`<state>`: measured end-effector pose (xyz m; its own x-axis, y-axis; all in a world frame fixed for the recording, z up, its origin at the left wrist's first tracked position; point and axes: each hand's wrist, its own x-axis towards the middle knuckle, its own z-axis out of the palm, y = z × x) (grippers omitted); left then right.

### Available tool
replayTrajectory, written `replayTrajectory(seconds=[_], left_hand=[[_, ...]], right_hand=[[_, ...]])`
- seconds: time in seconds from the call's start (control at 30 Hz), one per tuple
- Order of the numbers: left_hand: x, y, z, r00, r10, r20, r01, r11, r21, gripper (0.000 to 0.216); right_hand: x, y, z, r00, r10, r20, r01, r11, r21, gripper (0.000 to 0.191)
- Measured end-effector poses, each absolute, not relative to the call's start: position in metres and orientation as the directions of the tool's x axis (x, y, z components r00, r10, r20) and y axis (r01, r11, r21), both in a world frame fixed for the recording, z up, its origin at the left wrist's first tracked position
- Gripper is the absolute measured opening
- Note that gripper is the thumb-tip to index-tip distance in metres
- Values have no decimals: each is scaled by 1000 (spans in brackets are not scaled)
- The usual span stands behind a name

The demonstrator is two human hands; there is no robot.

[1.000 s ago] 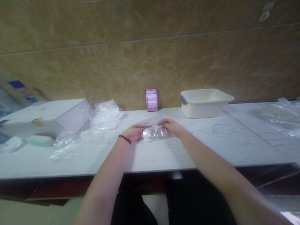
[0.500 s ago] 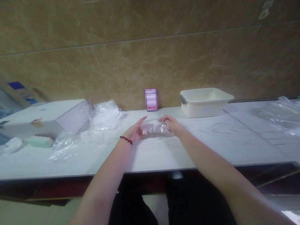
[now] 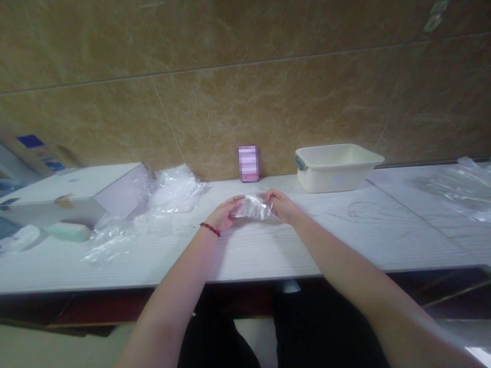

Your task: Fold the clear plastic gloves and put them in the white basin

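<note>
A clear, crinkled plastic bag (image 3: pixel 253 207) is stretched between my two hands, just above the pale wood-grain table (image 3: pixel 256 254). My left hand (image 3: pixel 226 213), with a dark red beaded bracelet at the wrist, grips the bag's left end, fingers over the top. At the other end, my right hand (image 3: pixel 282 205) pinches the plastic between thumb and fingers. Glare on the film hides whether anything lies inside the bag.
A phone (image 3: pixel 248 164) leans on the tiled wall behind my hands. Right of it stands a cream plastic bin (image 3: pixel 334 177). On the left are a white box (image 3: pixel 70 186), a heap of clear bags (image 3: pixel 176 188) and a pale green block (image 3: pixel 68 231). More plastic (image 3: pixel 473 190) lies far right.
The fingers of my left hand have closed down over the bag's left end, where they were raised and spread before. The bag looks more bunched; my right hand has barely moved.
</note>
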<state>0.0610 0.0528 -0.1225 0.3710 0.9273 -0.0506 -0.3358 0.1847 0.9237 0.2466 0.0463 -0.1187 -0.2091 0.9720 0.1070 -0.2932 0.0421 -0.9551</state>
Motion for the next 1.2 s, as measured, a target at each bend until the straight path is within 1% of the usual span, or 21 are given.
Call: replayTrajectory(seconds=[0.07,0.13,0.27,0.37,0.43,0.6,0.8,0.93,1.1,1.2], left_hand=[[62,52,-122,384,923,-31,-338,172,925,22],[62,51,-122,378,926,4,-362,144,921,22],[60,52,-122,348,934,79,-450,92,888,25],[59,53,-121,316,940,130,-500,49,865,26],[59,53,-121,316,937,147,-502,34,864,28],[57,54,-122,341,926,162,-489,28,872,32],[56,56,-125,349,923,161,-490,34,871,32],[55,58,-127,370,917,149,-469,46,882,34],[55,57,-126,361,921,149,-454,34,891,35],[55,54,-124,390,909,146,-442,45,896,36]], right_hand=[[247,47,-119,-221,969,108,-286,42,-957,13],[248,48,-121,-224,967,124,-299,53,-953,18],[250,54,-125,-144,972,188,-339,130,-932,32],[251,57,-128,-124,972,202,-322,153,-934,29],[250,58,-130,-148,970,192,-297,141,-944,26],[249,58,-133,-158,972,175,-254,132,-958,26],[253,63,-138,-138,963,230,-142,210,-967,23],[257,67,-142,-151,942,300,-114,285,-952,19],[258,68,-142,-170,922,347,-82,338,-938,19],[256,68,-143,-177,918,356,-23,357,-934,23]])
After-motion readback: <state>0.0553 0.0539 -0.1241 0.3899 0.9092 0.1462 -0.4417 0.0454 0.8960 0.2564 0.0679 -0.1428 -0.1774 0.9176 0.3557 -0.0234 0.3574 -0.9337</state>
